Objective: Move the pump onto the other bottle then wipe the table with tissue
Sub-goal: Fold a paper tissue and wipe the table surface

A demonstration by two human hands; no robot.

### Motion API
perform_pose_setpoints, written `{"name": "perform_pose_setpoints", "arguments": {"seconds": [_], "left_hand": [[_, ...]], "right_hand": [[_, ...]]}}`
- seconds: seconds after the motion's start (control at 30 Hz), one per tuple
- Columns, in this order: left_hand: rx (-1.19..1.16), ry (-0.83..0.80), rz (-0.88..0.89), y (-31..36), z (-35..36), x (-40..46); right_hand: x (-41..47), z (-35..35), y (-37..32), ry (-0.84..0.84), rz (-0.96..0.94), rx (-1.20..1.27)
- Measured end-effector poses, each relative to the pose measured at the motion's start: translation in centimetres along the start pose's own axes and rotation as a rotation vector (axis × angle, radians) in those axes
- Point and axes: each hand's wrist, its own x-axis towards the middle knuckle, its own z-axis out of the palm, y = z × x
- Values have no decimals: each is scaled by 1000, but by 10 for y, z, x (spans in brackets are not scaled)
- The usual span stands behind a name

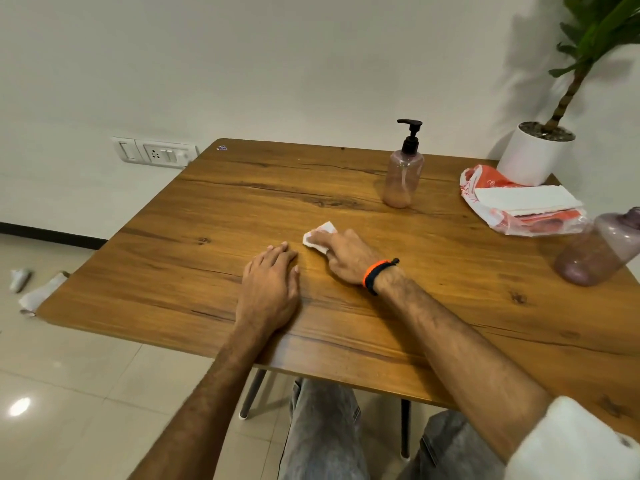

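Right hand [349, 258] flat on tissue [320, 236], fingers covering it

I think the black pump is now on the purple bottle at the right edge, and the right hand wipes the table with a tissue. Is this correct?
Not quite. The head view shows the black pump on the pink bottle standing near the far edge; the purple bottle at the right edge has none. The rest holds: the right hand presses a tissue on the table.

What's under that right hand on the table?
A white tissue lies pressed flat on the wooden table under the right hand. Only its far end shows past the fingers; the rest is covered.
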Motion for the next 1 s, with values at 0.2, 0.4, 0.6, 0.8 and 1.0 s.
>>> {"name": "perform_pose_setpoints", "arguments": {"seconds": [0.2, 0.4, 0.6, 0.8, 1.0], "left_hand": [[-9, 16, -12, 3, -1, -1], [-30, -14, 12, -1, 0, 1], [-43, -10, 13, 0, -1, 0], [-31, -4, 4, -1, 0, 1], [-23, 12, 4, 1, 1, 2]], "right_hand": [[-60, -1, -4, -148, -190, 91], [-66, -21, 11, 15, 111, 1117], [-16, -39, 26, 468, 270, 386], [21, -17, 20, 59, 43, -211], [22, -9, 28, -19, 34, -215]]}}
